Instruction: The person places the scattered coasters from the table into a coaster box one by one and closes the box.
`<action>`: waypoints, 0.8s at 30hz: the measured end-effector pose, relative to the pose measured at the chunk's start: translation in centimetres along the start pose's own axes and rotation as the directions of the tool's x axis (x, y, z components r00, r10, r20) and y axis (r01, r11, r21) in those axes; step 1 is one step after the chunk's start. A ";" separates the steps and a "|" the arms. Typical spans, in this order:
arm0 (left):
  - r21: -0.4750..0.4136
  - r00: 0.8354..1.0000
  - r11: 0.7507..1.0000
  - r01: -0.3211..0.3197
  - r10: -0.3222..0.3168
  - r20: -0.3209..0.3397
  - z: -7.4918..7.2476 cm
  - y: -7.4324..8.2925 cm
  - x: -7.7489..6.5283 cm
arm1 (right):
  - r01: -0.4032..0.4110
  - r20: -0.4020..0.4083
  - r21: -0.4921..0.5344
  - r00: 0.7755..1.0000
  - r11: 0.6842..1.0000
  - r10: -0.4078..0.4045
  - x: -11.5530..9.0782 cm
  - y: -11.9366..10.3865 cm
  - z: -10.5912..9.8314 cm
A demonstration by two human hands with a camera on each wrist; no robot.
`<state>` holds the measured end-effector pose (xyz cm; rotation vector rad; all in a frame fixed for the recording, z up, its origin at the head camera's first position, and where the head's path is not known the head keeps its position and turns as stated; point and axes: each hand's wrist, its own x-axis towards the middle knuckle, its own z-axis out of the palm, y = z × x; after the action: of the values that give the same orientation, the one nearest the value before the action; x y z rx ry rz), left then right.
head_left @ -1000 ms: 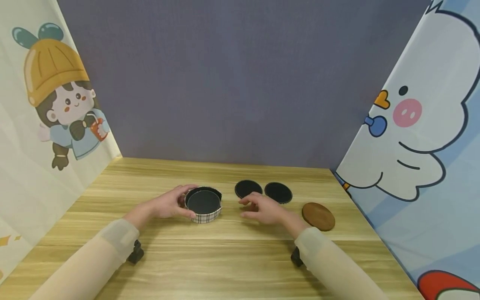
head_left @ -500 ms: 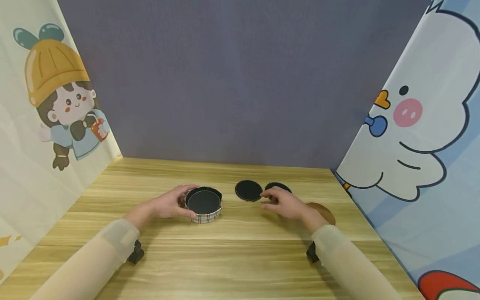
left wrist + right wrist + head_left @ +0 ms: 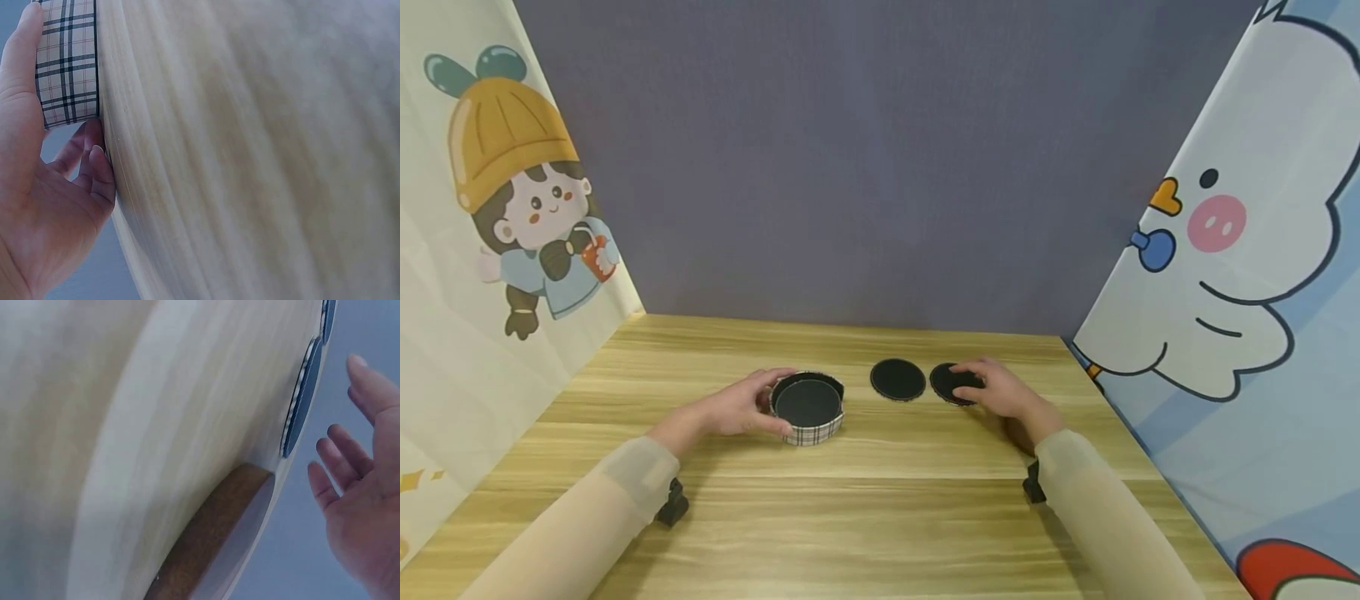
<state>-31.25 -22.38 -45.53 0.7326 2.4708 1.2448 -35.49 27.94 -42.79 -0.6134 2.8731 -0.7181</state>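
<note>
My left hand (image 3: 751,404) grips a round plaid coaster holder (image 3: 811,435) by its left side, thumb at the front and fingers behind. A black disc lies inside the holder. The left wrist view shows its checked wall (image 3: 67,69) against the thumb. My right hand (image 3: 1003,390) hovers over the right-hand black round coaster (image 3: 946,385), partly hiding it. In the right wrist view, fingers (image 3: 340,459) are loosely bent, apart from the coaster (image 3: 303,400), with nothing held. Another black coaster (image 3: 897,380) lies flat between that one and the holder.
A thick brown round disc (image 3: 215,531) lies on the wooden tabletop (image 3: 850,525), mostly hidden under my right forearm in the head view. A grey wall panel (image 3: 850,167) stands behind the table. Printed cartoon panels flank both sides.
My right hand has moved right, from beside the left black coaster to over the right one, its forearm now covering most of the brown disc. The left hand and holder stay put.
</note>
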 end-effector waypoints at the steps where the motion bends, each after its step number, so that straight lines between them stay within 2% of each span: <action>1: 0.002 1.000 1.000 0.002 -0.002 -0.001 0.0 0.0 0.0 | 0.002 0.000 -0.011 1.000 1.000 -0.002 0.1 0.2 -0.1; 5: 0.017 1.000 1.000 -0.004 0.004 -0.005 -0.1 0.1 0.0 | 0.016 0.008 -0.062 1.000 0.998 -0.015 0.6 0.6 -0.4; 10: -0.027 1.000 1.000 -0.013 0.013 0.006 0.0 -0.1 0.0 | 0.026 0.048 -0.115 0.999 0.993 -0.020 1.0 0.5 -0.2; 15: -0.047 1.000 0.999 -0.025 0.026 0.013 0.1 -0.1 0.0 | -0.018 0.086 -0.140 0.996 0.990 0.030 1.3 0.5 0.2; 20: -0.043 1.000 0.999 -0.012 0.012 0.007 0.0 -0.1 -0.1 | -0.074 0.085 -0.150 0.993 0.986 0.088 1.3 0.4 0.5; 24: -0.042 1.000 0.999 -0.015 0.015 0.008 0.0 -0.2 -0.1 | -0.088 0.088 -0.149 0.991 0.985 0.102 1.0 0.3 0.5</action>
<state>-31.20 -22.55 -45.65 0.7457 2.4299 1.2921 -36.46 27.55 -43.37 -0.5078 2.8603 -0.4567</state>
